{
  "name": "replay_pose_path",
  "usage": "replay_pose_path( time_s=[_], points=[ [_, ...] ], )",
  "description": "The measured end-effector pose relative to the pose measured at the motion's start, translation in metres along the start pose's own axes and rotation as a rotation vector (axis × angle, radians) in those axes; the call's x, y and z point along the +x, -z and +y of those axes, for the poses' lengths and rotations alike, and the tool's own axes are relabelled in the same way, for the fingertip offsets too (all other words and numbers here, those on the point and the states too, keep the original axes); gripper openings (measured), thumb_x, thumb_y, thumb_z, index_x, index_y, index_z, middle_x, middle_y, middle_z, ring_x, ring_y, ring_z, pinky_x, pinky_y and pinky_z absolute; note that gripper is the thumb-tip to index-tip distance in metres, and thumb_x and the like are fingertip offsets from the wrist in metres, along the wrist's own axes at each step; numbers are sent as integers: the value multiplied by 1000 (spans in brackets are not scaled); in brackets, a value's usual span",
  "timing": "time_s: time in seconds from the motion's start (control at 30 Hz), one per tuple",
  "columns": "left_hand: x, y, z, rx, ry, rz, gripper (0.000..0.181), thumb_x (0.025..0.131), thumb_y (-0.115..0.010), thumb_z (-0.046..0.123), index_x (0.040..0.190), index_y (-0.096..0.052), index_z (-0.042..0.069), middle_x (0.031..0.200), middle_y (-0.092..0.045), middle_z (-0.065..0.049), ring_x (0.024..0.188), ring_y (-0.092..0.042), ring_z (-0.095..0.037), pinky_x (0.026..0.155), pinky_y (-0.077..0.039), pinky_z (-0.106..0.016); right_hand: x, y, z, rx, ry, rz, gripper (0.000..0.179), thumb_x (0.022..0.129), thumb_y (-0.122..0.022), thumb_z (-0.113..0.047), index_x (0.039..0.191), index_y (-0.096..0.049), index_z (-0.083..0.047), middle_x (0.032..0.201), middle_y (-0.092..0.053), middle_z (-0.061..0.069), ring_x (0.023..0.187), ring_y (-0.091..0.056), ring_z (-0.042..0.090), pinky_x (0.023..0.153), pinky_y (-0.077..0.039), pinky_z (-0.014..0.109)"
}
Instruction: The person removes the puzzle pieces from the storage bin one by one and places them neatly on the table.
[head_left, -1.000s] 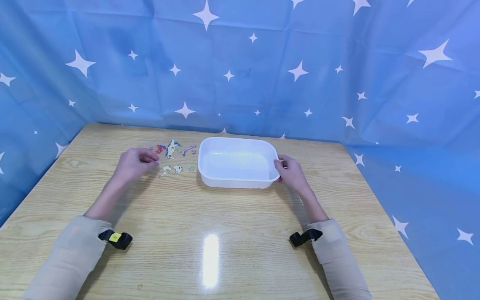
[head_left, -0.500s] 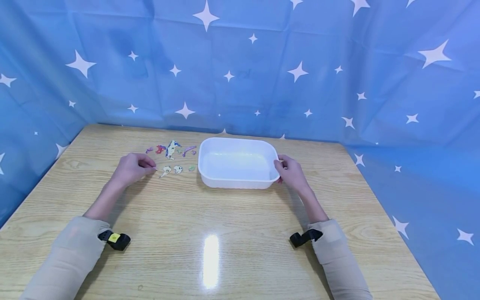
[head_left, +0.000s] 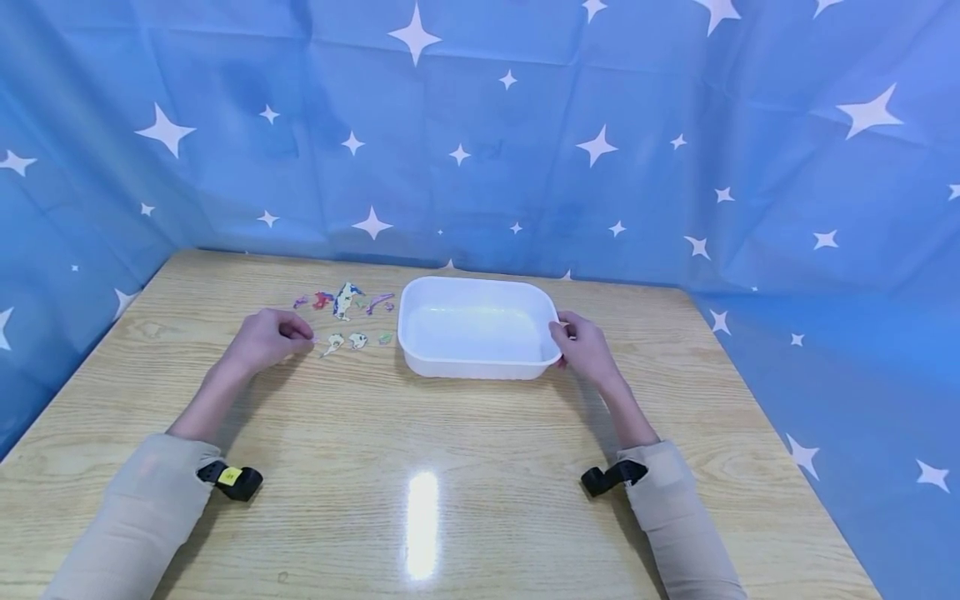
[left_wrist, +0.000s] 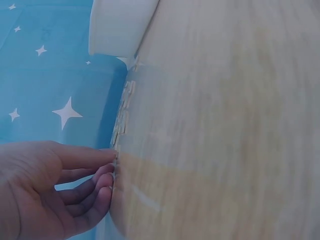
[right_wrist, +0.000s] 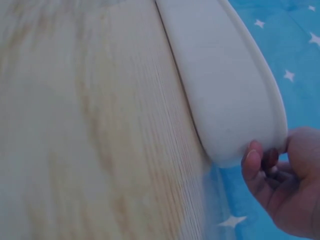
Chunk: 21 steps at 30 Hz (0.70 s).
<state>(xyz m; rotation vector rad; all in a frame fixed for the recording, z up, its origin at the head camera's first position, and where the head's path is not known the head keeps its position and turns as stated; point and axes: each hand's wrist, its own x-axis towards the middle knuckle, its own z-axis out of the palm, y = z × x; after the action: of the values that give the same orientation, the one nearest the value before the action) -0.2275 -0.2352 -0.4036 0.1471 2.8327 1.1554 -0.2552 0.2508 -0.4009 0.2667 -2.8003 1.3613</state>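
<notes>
My left hand (head_left: 268, 340) is low over the table, thumb and fingertips together around a small pale flat piece (head_left: 315, 340), mostly hidden behind them. In the left wrist view the fingertips (left_wrist: 111, 156) meet the tabletop at the end of a line of thin pieces (left_wrist: 123, 112). Beside that hand lie cream cut-outs (head_left: 332, 344) and a green one (head_left: 385, 338) in a near row. A far row has a red piece (head_left: 322, 299), a larger cream-and-blue one (head_left: 346, 301) and purple ones (head_left: 380, 302). My right hand (head_left: 587, 346) grips the right end of a white plastic basin (head_left: 480, 368).
The basin stands near the back of the wooden table (head_left: 495, 458), just right of the pieces. A blue curtain with white stars (head_left: 480, 167) hangs behind the table. Both forearms carry black wrist cameras (head_left: 231, 479).
My left hand has moved slightly nearer, down to the left end of the near row, uncovering a purple piece in the far row. The right hand and basin stay put.
</notes>
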Motion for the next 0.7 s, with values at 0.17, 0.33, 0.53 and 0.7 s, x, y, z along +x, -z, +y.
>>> replay_pose_path(
  time_s=[0.17,0.33,0.53,0.7],
  points=[
    [0,4,2,0,1,-19,21,91,-71,11,104,-70,-5,88,-66,-9,76,-55,-18,60,-45,-27,0,3,0,6,-2,-2,39,106,-50,-25,133,-57,3,81,-63,16,56,-62,22,52,-56,37],
    [-3,6,4,0,2,-10,23,93,-69,14,106,-69,-6,93,-67,-13,80,-57,-21,62,-47,-29,1,4,0,23,-9,-13,42,107,-50,-27,135,-56,3,83,-65,17,57,-62,21,54,-56,37],
    [-5,5,10,-10,-14,7,30,96,-66,17,115,-67,-8,103,-68,-20,90,-61,-28,70,-49,-32,0,7,0,16,-55,-9,49,108,-46,-33,140,-52,4,90,-66,20,59,-64,23,56,-58,38],
    [-5,5,18,-31,-40,17,34,100,-60,18,121,-64,-7,109,-66,-22,95,-61,-31,76,-49,-35,1,11,-2,-34,-72,33,52,108,-42,-37,138,-54,3,101,-66,23,71,-66,29,66,-58,39]
  ],
)
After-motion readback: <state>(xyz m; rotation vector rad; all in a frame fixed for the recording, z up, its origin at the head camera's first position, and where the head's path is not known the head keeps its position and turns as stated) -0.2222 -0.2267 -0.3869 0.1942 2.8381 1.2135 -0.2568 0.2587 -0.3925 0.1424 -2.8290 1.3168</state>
